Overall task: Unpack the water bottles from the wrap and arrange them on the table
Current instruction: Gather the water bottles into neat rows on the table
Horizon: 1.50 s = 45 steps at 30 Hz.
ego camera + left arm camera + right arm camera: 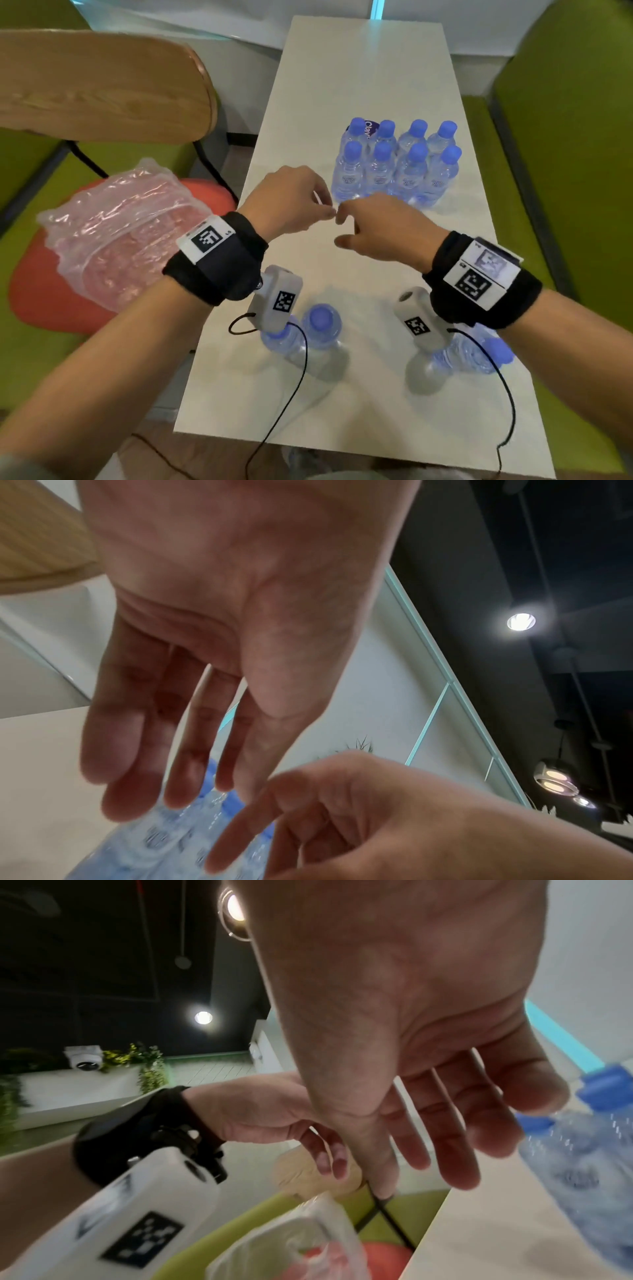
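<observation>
Your left hand (291, 200) and right hand (383, 226) hover with fingers loosely curled, holding nothing. The clear blue-capped water bottles (397, 164) stand grouped on the white bench (359, 75), the crumpled clear plastic wrap (116, 226) on the red chair seat (30, 301). Watch your wrists: I judge a careless sweep could topple the near bottles (320, 325).

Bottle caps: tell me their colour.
Blue on every bottle cap; the head view shows it best, on the eight upright bottles standing on the table.

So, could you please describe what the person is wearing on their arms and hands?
Both forearms are bare, with no sleeves. Each wrist has a wide black band, the left band and the right band, bearing a white label with black square codes. A white camera block with a similar code hangs under each wrist, trailing a thin black cable.
</observation>
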Tool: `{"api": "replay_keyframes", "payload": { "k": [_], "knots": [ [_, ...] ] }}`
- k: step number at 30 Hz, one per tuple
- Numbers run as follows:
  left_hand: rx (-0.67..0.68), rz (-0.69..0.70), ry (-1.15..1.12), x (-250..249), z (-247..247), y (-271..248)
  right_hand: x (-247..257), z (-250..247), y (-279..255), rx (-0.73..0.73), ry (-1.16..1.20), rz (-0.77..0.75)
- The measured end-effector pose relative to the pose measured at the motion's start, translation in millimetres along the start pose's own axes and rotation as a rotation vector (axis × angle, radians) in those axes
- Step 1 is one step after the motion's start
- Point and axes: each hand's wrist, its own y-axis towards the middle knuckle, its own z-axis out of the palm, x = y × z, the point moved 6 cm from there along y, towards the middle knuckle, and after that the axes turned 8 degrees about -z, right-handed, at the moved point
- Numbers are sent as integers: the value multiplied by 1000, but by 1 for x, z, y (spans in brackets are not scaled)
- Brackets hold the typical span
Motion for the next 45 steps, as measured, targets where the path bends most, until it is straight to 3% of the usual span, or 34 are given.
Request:
{"api": "replay_keyframes", "payload": {
  "k": [10,20,28,45],
  "knots": [
    [194,-50,240,55,61,-71,55,70,-49,271,-15,-99],
    [355,-104,297,66,88,-86,59,83,-46,239,-49,-110],
    [368,-115,227,55,81,-54,32,73,-32,191,27,-59],
    [149,-111,76,0,52,77,-91,11,34,-100,30,217]
  ]
}}
